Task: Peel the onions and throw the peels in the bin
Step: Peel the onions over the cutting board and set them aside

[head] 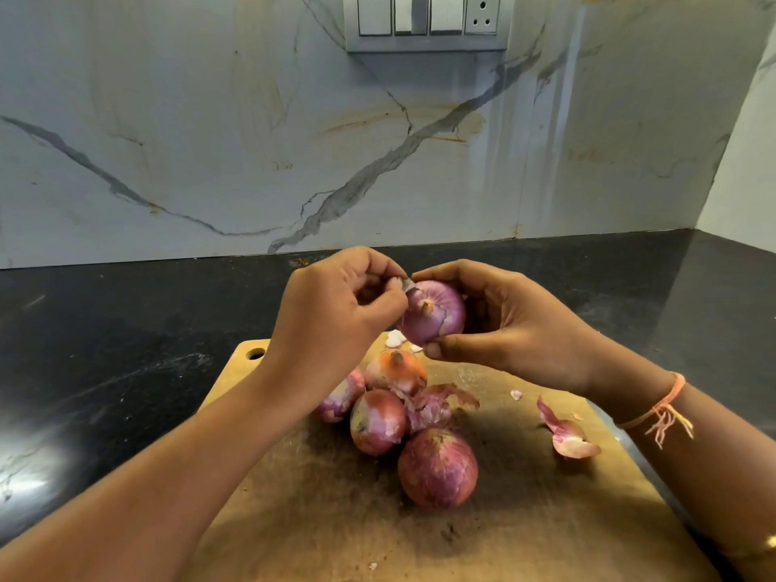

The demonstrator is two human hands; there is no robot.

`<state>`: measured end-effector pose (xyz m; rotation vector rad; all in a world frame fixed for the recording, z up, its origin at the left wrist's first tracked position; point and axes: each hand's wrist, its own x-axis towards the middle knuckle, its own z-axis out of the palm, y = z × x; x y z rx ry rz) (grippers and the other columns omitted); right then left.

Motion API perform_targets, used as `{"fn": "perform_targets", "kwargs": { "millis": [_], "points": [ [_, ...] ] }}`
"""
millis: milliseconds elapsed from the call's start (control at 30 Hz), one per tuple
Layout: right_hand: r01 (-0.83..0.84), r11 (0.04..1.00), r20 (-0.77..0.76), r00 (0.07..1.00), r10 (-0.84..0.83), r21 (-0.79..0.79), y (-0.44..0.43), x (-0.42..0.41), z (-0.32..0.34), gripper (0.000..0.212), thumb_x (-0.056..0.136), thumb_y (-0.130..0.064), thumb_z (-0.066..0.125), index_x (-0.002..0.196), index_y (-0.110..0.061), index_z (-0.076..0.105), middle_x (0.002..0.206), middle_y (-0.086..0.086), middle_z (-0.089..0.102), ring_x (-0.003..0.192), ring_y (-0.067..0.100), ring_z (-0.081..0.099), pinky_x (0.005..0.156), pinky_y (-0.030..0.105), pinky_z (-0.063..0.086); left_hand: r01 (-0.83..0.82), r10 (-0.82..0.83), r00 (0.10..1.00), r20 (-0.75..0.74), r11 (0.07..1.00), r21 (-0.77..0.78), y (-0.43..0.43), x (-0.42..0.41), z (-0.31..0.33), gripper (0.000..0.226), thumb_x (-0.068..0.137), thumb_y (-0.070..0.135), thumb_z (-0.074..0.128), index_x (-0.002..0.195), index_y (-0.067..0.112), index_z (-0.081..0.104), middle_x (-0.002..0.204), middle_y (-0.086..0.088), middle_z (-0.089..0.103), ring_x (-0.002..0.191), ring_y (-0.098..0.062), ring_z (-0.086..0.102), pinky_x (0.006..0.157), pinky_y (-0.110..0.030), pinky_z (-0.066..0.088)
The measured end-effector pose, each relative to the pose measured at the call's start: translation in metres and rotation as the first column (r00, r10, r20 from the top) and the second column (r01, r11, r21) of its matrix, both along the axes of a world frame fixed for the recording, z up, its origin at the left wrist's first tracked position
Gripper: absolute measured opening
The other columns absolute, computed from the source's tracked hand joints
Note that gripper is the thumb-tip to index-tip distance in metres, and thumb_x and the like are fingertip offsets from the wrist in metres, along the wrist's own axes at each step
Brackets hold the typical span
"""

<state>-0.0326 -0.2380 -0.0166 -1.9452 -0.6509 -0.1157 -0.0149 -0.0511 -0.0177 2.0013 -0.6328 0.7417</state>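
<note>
Above the board [294,518], both hands [510,325] grip one onion [434,315].

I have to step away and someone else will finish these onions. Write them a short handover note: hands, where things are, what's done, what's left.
Right hand: grip on the held onion, raised over the board.
Left hand: pinching a strip of skin at that onion's top, part lifted.
On the board: four more onions in a cluster, apparently with skins on; loose peels beside them and among them.
Done: some peel is off.
Left: finish this onion, peel the other four, collect all peels for the bin, which is out of view.
</note>
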Motion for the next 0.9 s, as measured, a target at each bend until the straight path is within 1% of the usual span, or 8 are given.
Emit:
{"fn": "perform_targets", "kwargs": {
  "millis": [133,233,367,433,567,733,800,900],
  "points": [
    [-0.004,1.000,0.022,1.000,0.004,-0.004,-0.001,0.000,0.000,0.056,0.074,-0.013,0.080,0.125,-0.016,0.055,0.116,0.001,0.065,0.103,0.019,0.066,0.088,0.040,0.056,0.060,-0.088,0.981,-0.170,0.985,-0.163,0.001,0.003,0.002,0.013,0.085,0.013,0.067,0.080,0.025,0.067,0.073,0.003,0.073,0.068,-0.010,0.070,0.065,-0.032,0.060],
    [0.004,1.000,0.055,0.998,-0.004,-0.007,-0.002,-0.001,0.000,0.059,0.071,-0.021,0.078,0.125,-0.019,0.055,0.116,-0.001,0.065,0.100,0.026,0.066,0.086,0.045,0.056,0.104,-0.211,0.935,-0.284,0.931,-0.350,0.000,0.003,0.003,0.013,0.088,0.005,0.063,0.082,0.015,0.067,0.074,-0.001,0.074,0.070,-0.013,0.071,0.064,-0.027,0.058],
    [-0.024,1.000,0.072,0.997,0.023,0.010,-0.001,-0.002,0.001,0.059,0.071,-0.019,0.078,0.124,-0.020,0.054,0.116,-0.002,0.064,0.099,0.033,0.065,0.084,0.047,0.056,0.068,-0.313,0.865,-0.393,0.849,-0.524,-0.001,0.006,0.005,0.012,0.090,0.001,0.057,0.084,0.009,0.065,0.074,-0.002,0.072,0.070,-0.012,0.070,0.062,-0.022,0.056],
    [-0.045,0.998,0.069,0.997,0.042,0.041,-0.002,-0.003,0.002,0.058,0.071,-0.019,0.080,0.123,-0.020,0.053,0.116,-0.003,0.062,0.099,0.031,0.065,0.085,0.045,0.057,0.011,-0.298,0.856,-0.423,0.827,-0.562,0.003,0.010,0.005,0.010,0.091,0.003,0.056,0.086,0.008,0.064,0.076,-0.005,0.072,0.068,-0.013,0.070,0.061,-0.021,0.056],
    [-0.029,0.999,0.067,0.997,0.026,0.040,-0.003,-0.004,0.004,0.059,0.067,-0.026,0.078,0.120,-0.019,0.052,0.116,-0.001,0.062,0.100,0.024,0.066,0.085,0.042,0.057,-0.004,-0.192,0.884,-0.426,0.909,-0.417,0.006,0.009,0.006,0.011,0.090,0.003,0.058,0.086,0.010,0.065,0.076,-0.006,0.073,0.069,-0.016,0.071,0.061,-0.024,0.058],
    [0.022,1.000,0.054,0.998,-0.023,0.017,-0.005,-0.001,0.003,0.057,0.067,-0.024,0.079,0.117,-0.016,0.052,0.112,0.002,0.063,0.100,0.018,0.067,0.085,0.037,0.058,0.074,-0.079,0.952,-0.294,0.997,-0.029,0.002,-0.002,0.003,0.026,0.085,0.005,0.062,0.084,0.029,0.069,0.073,0.003,0.073,0.071,-0.016,0.071,0.071,-0.037,0.060],
    [0.030,1.000,0.048,0.998,-0.031,0.007,-0.005,0.000,0.003,0.054,0.071,-0.016,0.080,0.117,-0.016,0.052,0.112,0.003,0.063,0.100,0.019,0.067,0.084,0.037,0.058,0.090,-0.089,0.967,-0.239,0.996,-0.004,0.001,-0.005,0.003,0.022,0.085,0.015,0.061,0.083,0.036,0.071,0.075,0.006,0.073,0.074,-0.016,0.070,0.072,-0.043,0.059],
    [0.029,1.000,0.041,0.999,-0.029,0.004,-0.005,0.001,0.002,0.053,0.072,-0.017,0.080,0.117,-0.016,0.052,0.113,0.003,0.063,0.100,0.019,0.067,0.084,0.038,0.058,0.156,-0.155,0.960,-0.235,0.988,-0.015,-0.001,-0.011,0.005,0.015,0.079,0.032,0.059,0.088,0.036,0.071,0.079,0.011,0.073,0.076,-0.009,0.070,0.072,-0.037,0.058]
  ]
}}
